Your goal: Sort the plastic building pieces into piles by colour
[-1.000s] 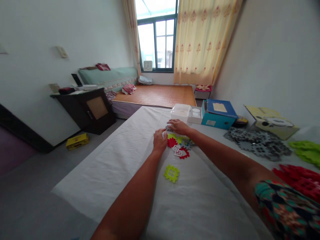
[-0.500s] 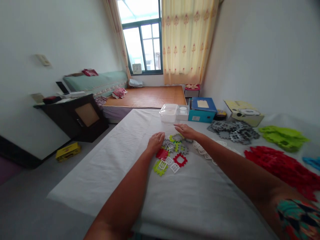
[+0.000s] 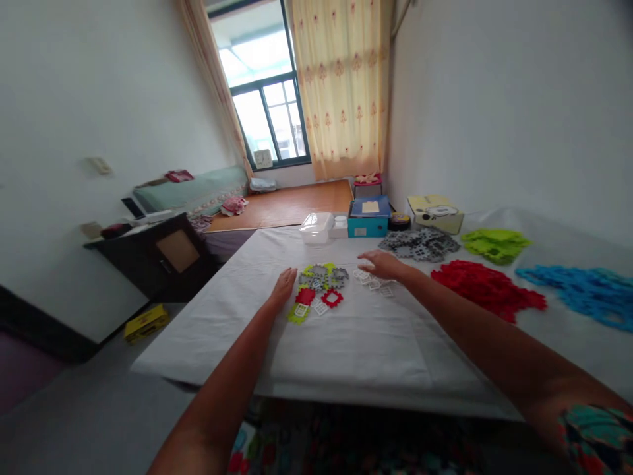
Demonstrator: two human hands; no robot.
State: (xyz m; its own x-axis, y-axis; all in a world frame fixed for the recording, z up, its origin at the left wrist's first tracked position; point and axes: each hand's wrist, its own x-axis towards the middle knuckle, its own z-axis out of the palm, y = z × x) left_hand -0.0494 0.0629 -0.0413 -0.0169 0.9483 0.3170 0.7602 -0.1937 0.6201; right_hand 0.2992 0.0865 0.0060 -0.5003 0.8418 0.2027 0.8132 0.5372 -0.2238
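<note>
A small cluster of interlocking plastic tiles (image 3: 320,285), grey, yellow-green and red with white window pieces, lies on the white-covered table (image 3: 346,336). My left hand (image 3: 283,288) rests flat and open at the cluster's left edge. My right hand (image 3: 384,265) lies flat with fingers stretched out over several white window pieces (image 3: 374,284) to the right of the cluster. Neither hand holds anything.
Sorted piles lie along the right: grey tiles (image 3: 420,243), green tiles (image 3: 494,243), red tiles (image 3: 484,289), blue tiles (image 3: 583,293). A clear plastic tub (image 3: 316,228), a blue box (image 3: 368,216) and a yellow box (image 3: 438,212) stand at the table's far end. A dark cabinet (image 3: 158,254) is left.
My head has pulled back and turned right, showing more of the piles. My right hand moved right off the cluster onto the white pieces; my left hand stays by the cluster.
</note>
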